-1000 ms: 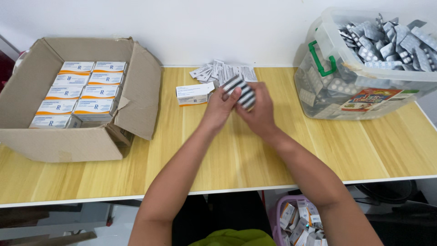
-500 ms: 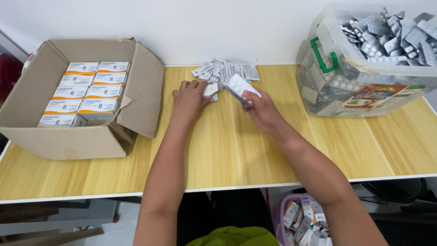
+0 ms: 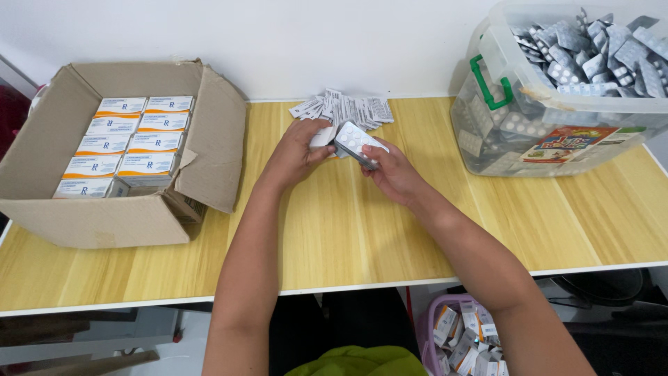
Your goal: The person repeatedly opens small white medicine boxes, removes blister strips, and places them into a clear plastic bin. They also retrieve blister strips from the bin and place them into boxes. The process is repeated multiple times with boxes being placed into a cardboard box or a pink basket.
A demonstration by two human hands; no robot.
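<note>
My right hand (image 3: 394, 171) grips a stack of silver blister packs (image 3: 353, 141) with white round tablets, held above the wooden table (image 3: 348, 230). My left hand (image 3: 296, 154) holds a small white carton (image 3: 322, 136) right beside the packs, its open end towards them. Just behind both hands lies a fanned pile of folded paper leaflets (image 3: 348, 108).
An open cardboard box (image 3: 104, 209) at the left holds rows of white and orange cartons (image 3: 125, 143). A clear plastic bin (image 3: 557, 132) with a green latch at the right is full of blister packs. A purple basket (image 3: 459, 334) with cartons sits below the table edge.
Both hands have come together near the leaflets. The left hand picked up the white carton from the table and now holds it against the blister packs in the right hand.
</note>
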